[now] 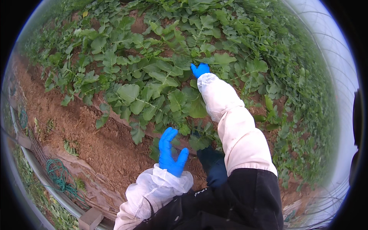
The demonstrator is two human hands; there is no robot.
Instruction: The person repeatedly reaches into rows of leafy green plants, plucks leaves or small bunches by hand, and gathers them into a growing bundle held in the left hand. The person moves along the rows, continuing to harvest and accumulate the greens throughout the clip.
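My left hand, in a blue disposable glove, is held up near my body, thumb and fingers apart with nothing between them. Lobed green leaves of a radish-like crop lie just beyond its fingertips. Stretched far forward, my right hand wears a matching blue glove and is in among the leaves at the middle of the bed. Foliage covers its fingertips, so whether it grips a stem cannot be seen. Whitish sleeve covers wrap both forearms.
Bare brown soil runs along the bed's left side. Beyond it are a bundle of green twine, a metal rail and a block. Plastic greenhouse film over hoops curves along the right. My dark-clad leg stands at the bed's edge.
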